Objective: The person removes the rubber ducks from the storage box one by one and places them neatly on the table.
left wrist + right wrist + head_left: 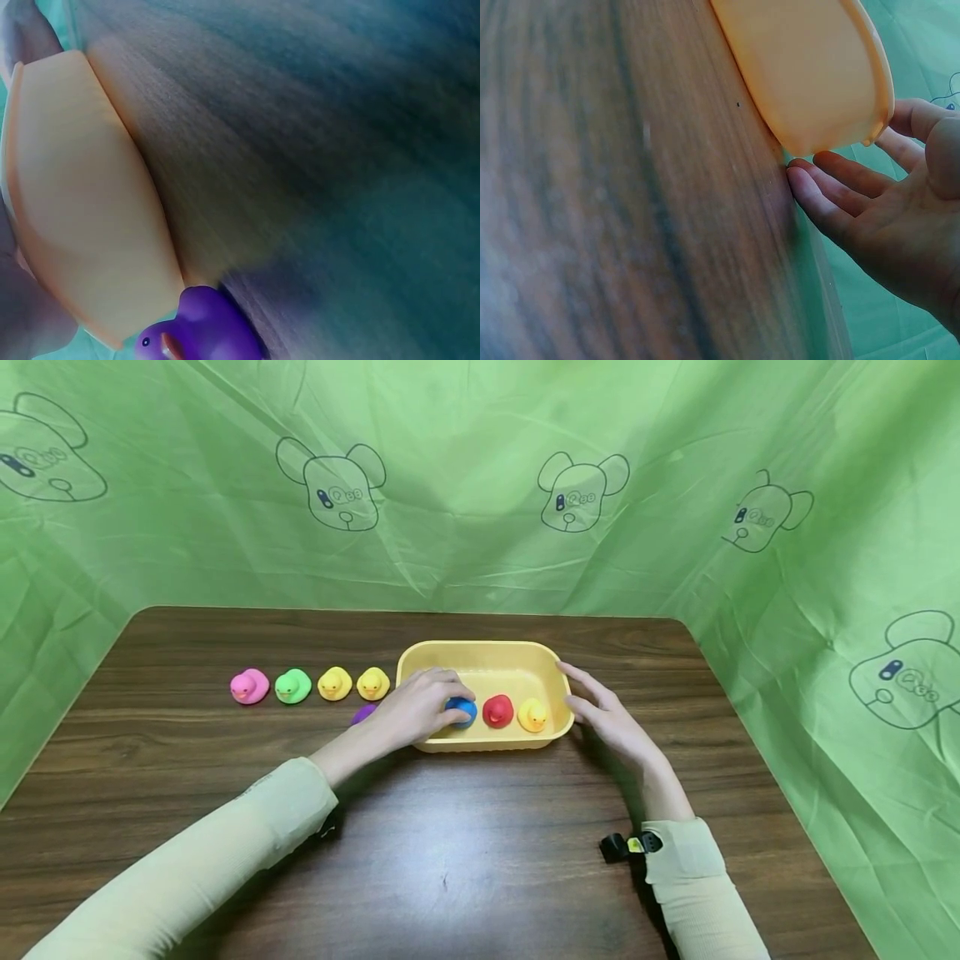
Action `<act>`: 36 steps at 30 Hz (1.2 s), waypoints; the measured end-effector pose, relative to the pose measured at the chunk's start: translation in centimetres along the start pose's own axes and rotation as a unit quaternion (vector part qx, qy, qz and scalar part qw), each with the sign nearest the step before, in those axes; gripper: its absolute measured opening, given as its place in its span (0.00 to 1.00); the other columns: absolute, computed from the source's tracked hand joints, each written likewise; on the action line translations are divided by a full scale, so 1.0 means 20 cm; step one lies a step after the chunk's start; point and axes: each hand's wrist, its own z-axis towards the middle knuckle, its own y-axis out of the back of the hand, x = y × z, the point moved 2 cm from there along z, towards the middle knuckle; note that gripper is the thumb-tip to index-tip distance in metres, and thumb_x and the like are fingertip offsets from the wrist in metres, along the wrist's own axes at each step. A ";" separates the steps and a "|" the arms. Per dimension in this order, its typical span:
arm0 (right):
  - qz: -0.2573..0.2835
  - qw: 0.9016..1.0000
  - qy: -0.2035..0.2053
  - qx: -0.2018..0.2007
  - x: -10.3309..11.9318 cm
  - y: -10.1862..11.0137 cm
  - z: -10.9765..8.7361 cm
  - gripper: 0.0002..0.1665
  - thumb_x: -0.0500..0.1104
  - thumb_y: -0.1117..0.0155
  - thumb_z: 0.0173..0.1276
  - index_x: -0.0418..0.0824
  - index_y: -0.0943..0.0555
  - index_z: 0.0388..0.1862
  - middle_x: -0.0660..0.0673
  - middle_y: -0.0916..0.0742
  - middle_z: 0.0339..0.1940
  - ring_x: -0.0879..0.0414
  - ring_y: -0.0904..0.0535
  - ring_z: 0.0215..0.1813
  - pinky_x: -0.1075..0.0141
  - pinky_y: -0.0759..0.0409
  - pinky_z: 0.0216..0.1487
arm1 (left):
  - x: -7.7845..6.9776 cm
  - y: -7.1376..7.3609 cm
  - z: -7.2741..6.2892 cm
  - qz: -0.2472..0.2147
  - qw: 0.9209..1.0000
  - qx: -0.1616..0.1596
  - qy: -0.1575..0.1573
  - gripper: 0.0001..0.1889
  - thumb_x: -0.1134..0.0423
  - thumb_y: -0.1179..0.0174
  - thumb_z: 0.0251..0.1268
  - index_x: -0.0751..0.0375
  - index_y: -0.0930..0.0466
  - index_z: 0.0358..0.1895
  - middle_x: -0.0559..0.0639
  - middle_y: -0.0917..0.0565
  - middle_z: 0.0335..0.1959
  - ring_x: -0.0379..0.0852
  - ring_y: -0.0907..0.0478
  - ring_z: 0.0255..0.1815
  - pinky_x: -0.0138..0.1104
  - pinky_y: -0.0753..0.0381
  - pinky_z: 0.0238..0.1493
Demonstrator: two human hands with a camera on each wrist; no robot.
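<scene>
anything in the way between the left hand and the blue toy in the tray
Nothing visible: the left hand has its thumb and fingers around the blue toy inside the yellow tray. The red duck sits on the toy's other side, not between them.

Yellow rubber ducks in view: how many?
3: one yellow duck in the yellow basin, rightmost; another on the table just left of the basin; a third beside that. The left hand may hide more.
</scene>
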 end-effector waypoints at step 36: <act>-0.009 1.000 -0.004 0.002 -0.01 0.01 0.00 0.34 0.46 0.48 0.83 0.57 0.41 0.83 0.45 0.34 0.83 0.46 0.28 0.73 0.77 0.22 0.58 | 0.01 0.21 -0.10 -0.057 0.998 -0.013 0.031 0.13 0.59 0.29 0.66 0.58 0.11 0.51 0.50 0.13 0.46 0.48 0.17 0.47 0.41 0.14 0.52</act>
